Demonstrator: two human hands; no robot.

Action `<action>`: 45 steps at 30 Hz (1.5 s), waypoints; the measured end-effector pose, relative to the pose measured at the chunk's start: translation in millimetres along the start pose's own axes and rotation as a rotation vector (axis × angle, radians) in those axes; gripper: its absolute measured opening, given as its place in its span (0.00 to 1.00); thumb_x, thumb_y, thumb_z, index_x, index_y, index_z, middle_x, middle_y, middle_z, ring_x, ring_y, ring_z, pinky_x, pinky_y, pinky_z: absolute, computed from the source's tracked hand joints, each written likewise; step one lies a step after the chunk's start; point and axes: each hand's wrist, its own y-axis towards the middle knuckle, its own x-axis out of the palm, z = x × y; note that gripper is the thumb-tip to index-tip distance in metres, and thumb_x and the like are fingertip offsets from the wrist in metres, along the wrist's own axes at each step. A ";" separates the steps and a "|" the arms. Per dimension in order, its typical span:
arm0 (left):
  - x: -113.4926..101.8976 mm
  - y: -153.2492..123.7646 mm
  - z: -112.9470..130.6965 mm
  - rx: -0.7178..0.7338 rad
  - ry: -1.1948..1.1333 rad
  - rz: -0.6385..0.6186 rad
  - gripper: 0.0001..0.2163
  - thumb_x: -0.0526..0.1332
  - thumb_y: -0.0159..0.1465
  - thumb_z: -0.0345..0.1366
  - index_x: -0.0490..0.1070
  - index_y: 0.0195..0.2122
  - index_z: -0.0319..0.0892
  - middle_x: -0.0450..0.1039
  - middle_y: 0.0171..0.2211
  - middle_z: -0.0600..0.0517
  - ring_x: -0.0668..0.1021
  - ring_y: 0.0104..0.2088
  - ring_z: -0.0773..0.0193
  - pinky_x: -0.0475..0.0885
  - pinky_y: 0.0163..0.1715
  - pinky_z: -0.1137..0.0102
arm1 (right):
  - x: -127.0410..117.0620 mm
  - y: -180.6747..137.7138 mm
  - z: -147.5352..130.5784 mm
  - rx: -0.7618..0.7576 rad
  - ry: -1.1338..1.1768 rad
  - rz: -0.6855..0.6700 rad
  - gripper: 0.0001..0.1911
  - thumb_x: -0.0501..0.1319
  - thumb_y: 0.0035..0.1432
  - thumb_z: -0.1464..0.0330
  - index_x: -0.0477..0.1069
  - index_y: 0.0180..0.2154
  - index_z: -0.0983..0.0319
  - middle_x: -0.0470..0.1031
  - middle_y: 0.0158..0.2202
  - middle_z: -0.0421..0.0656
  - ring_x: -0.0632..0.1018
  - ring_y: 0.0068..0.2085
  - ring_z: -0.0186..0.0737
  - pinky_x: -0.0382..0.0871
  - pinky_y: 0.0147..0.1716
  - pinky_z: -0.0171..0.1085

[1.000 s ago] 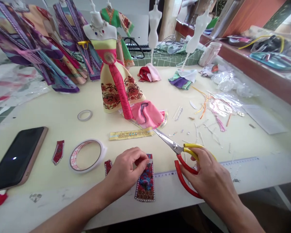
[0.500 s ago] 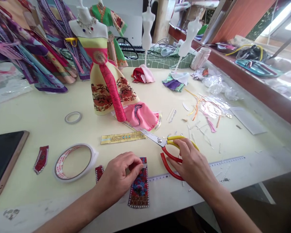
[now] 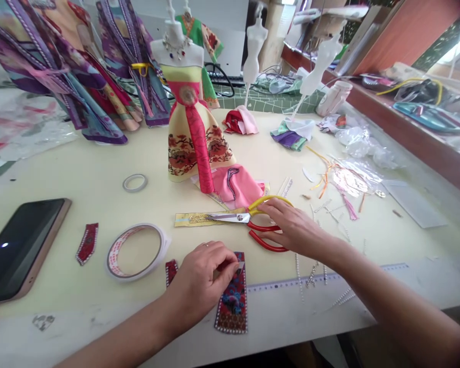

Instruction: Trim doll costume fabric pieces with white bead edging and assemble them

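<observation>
My left hand (image 3: 210, 273) is closed in a pinch on a small white strip (image 3: 241, 265), probably tape, over the top of a red patterned fabric piece (image 3: 233, 301) edged with beads. Part of that piece is hidden behind my fingers. With my right hand (image 3: 291, 225) I grip the red and yellow handles of a pair of scissors (image 3: 239, 218). Its blades point left across a yellow beaded ribbon (image 3: 184, 219). Another red trim piece (image 3: 171, 271) shows partly from behind my left hand. The wide roll of tape (image 3: 113, 250) lies left of that hand.
A phone (image 3: 19, 245) and a red trim piece (image 3: 87, 243) lie at the left. Behind stands a small dress form in a yellow dress (image 3: 178, 148), pink cloth (image 3: 241, 189) beside it. Bead strings (image 3: 312, 276) and a ruler (image 3: 391, 268) are at the right.
My right hand has swung the scissors lower and flatter, with the blades now over the yellow ribbon. My left hand keeps its pinch. The whole view has shifted, moving things rightward.
</observation>
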 end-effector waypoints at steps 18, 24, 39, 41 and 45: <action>-1.4 0.2 -0.3 -0.026 -0.084 0.044 0.06 0.56 0.65 0.33 0.68 0.30 0.42 0.69 0.28 0.55 0.70 0.31 0.67 0.65 0.34 0.70 | -9.4 -10.2 -24.4 0.048 0.126 0.137 0.15 0.55 0.61 0.70 0.67 0.50 0.62 0.68 0.49 0.49 0.69 0.50 0.47 0.66 0.49 0.48; -5.1 1.1 4.3 -0.102 -0.208 0.035 0.07 0.57 0.64 0.35 0.70 0.30 0.42 0.70 0.28 0.56 0.72 0.30 0.69 0.66 0.32 0.73 | -8.0 -27.4 -86.5 0.325 0.711 0.174 0.06 0.56 0.60 0.71 0.72 0.37 0.59 0.71 0.33 0.40 0.72 0.32 0.33 0.68 0.32 0.34; -7.6 -0.1 7.9 -0.114 -0.205 0.108 0.06 0.58 0.63 0.35 0.71 0.30 0.42 0.72 0.27 0.56 0.73 0.29 0.70 0.67 0.31 0.75 | 9.7 -19.5 -105.6 0.588 1.056 0.166 0.08 0.58 0.54 0.66 0.65 0.25 0.63 0.59 0.19 0.34 0.60 0.21 0.29 0.53 0.20 0.31; -10.0 0.6 5.1 -0.141 -0.102 0.204 0.05 0.58 0.63 0.35 0.71 0.33 0.42 0.73 0.29 0.55 0.74 0.30 0.68 0.68 0.31 0.74 | 9.4 -20.5 -103.7 0.593 0.985 0.190 0.08 0.57 0.55 0.67 0.64 0.25 0.62 0.59 0.19 0.34 0.60 0.21 0.29 0.52 0.20 0.31; -11.2 -1.0 0.5 -0.009 0.105 0.216 0.06 0.56 0.64 0.34 0.71 0.33 0.41 0.73 0.30 0.53 0.73 0.32 0.65 0.68 0.34 0.69 | 10.4 -20.0 -95.8 0.613 0.919 0.115 0.08 0.56 0.56 0.66 0.65 0.26 0.62 0.59 0.20 0.35 0.61 0.22 0.30 0.53 0.21 0.32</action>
